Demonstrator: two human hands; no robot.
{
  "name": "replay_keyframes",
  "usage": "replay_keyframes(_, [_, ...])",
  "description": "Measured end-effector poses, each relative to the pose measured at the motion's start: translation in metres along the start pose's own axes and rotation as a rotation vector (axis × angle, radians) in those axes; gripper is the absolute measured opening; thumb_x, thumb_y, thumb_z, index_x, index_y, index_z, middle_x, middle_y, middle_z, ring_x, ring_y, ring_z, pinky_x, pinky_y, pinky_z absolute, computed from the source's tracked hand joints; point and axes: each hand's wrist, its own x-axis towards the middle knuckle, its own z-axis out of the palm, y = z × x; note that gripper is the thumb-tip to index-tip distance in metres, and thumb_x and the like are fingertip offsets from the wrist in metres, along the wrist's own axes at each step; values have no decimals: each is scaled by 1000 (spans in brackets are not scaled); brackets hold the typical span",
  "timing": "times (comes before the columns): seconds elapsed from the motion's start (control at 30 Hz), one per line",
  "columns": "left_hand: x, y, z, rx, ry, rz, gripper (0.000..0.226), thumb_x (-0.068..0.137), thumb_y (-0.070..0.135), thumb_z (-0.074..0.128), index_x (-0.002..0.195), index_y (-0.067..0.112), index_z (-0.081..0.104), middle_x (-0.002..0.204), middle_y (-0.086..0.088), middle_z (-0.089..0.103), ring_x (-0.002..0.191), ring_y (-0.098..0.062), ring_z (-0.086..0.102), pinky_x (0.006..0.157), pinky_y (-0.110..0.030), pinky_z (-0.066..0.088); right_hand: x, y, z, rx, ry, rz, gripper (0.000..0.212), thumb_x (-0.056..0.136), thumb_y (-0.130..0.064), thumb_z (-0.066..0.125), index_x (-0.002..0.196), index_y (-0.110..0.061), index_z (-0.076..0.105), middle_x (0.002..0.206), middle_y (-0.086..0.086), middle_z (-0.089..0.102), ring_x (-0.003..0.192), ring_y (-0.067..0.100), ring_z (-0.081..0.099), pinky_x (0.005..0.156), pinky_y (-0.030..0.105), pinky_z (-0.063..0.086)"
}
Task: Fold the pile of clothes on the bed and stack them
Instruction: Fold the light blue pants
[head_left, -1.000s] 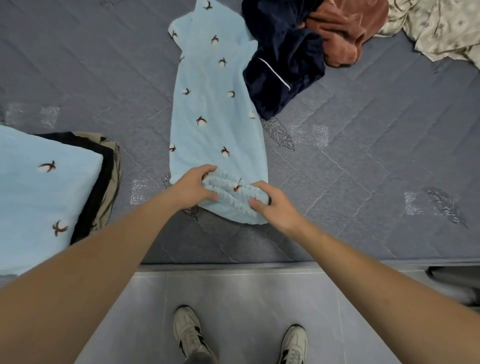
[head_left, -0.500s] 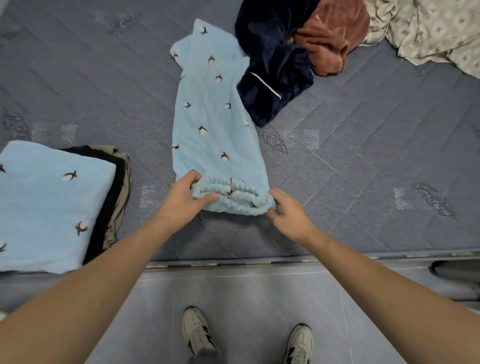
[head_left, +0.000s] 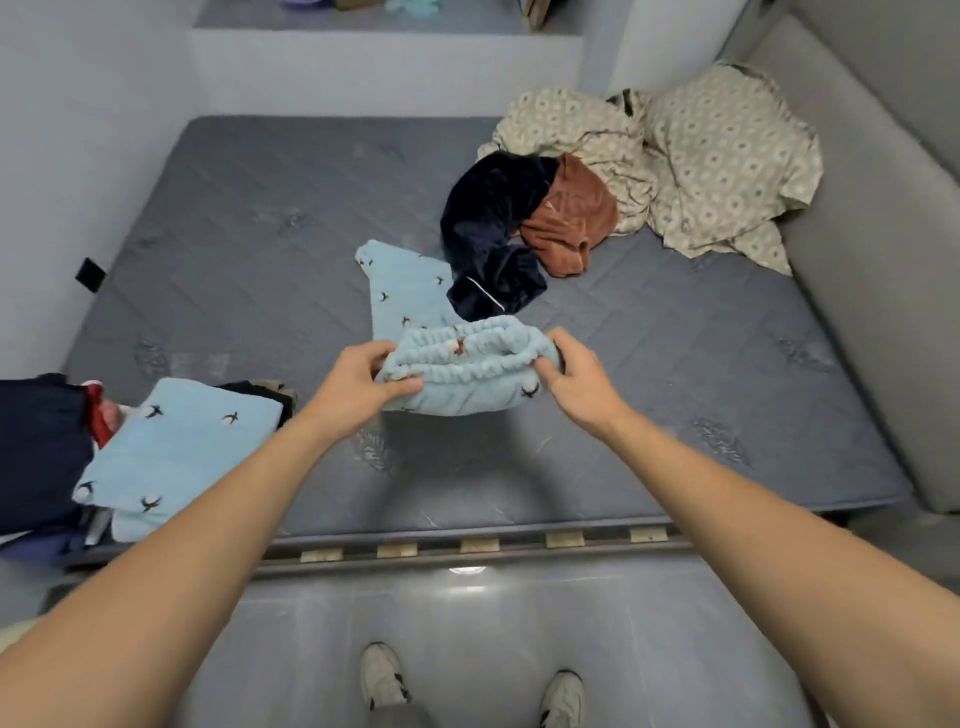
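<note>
Both hands, left hand and right hand, had lifted the blue trousers' waistband off the bed, each grip pinching it, starting the lengthwise fold.

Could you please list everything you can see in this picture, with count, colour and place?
Pyjama trousers: one, light blue with small dark motifs, mid-bed, waistband lifted in both hands.
Folded top: one, same light blue print, topping the stack at the bed's left edge.
Stack beneath it: several garments, navy, black, red, partly hidden.
Navy garment: one, unfolded, behind the trousers.
Rust-brown garment: one, crumpled, right of the navy one.
Patterned cloth: beige, crumpled, far right corner.
Mattress: one, grey, quilted.
Shoes: two, pale, on the grey floor.
Left hand: grip on the waistband's left end.
Right hand: grip on its right end.
</note>
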Motion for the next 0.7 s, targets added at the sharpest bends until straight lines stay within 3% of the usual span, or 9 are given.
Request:
replay_keyframes(0.1, [-20, 65, -13, -53, 80, 75, 22, 89, 17, 82, 109, 13, 74, 101, 3, 80, 95, -11, 76, 79, -21, 59, -15, -53, -46, 41, 56, -71, 12, 103, -25, 56, 93, -17, 55, 82, -9, 57, 69, 1, 49, 66, 29, 42])
replay_keyframes(0.2, [-37, 127, -29, -119, 135, 156, 26, 89, 24, 82, 112, 14, 75, 107, 1, 80, 101, -17, 77, 86, -33, 63, -29, -103, -91, 117, 107, -128, 14, 104, -23, 56, 92, -14, 57, 83, -4, 59, 74, 7, 51, 68, 30, 42])
replay_keyframes(0.3, [-47, 184, -46, -149, 188, 254, 28, 89, 32, 82, 111, 16, 75, 108, 0, 80, 102, -19, 76, 88, -38, 62, -38, -149, -133, 157, 156, -227, 14, 105, -20, 58, 92, -16, 60, 79, -13, 57, 74, 7, 52, 70, 30, 41])
replay_keyframes(0.4, [-53, 237, -59, -176, 249, 356, 26, 90, 33, 82, 107, 15, 73, 106, -2, 78, 99, -21, 75, 88, -41, 59, -43, -195, -169, 208, 213, -293, 15, 106, -18, 58, 90, -17, 58, 81, -2, 58, 74, 16, 56, 68, 41, 46])
replay_keyframes(0.47, [-58, 268, -65, -179, 281, 423, 25, 91, 33, 80, 107, 16, 71, 105, -2, 77, 97, -16, 73, 87, -40, 58, -45, -222, -187, 207, 264, -350, 16, 107, -18, 56, 91, -17, 58, 82, 1, 59, 75, 11, 57, 69, 36, 48])
replay_keyframes(0.57, [-63, 303, -71, -169, 290, 478, 20, 94, 37, 77, 103, 22, 68, 108, -9, 75, 101, -24, 74, 88, -47, 59, -48, -250, -208, 254, 250, -403, 10, 107, -14, 54, 114, -8, 57, 97, 16, 67, 86, 15, 63, 79, 43, 53])
replay_keyframes(0.63, [-66, 315, -72, -169, 283, 497, 18, 95, 37, 76, 100, 24, 65, 109, -14, 74, 104, -35, 72, 90, -54, 58, -53, -261, -218, 256, 210, -457, 32, 106, -9, 53, 136, -20, 48, 100, 12, 69, 87, 20, 67, 82, 42, 54])
replay_keyframes(0.7, [-69, 322, -72, -173, 286, 501, 20, 95, 36, 76, 101, 22, 63, 108, -15, 74, 104, -37, 72, 90, -57, 57, -56, -268, -226, 105, 197, -544, 54, 104, -7, 51, 148, -37, 40, 102, 4, 67, 89, 20, 67, 86, 43, 55])
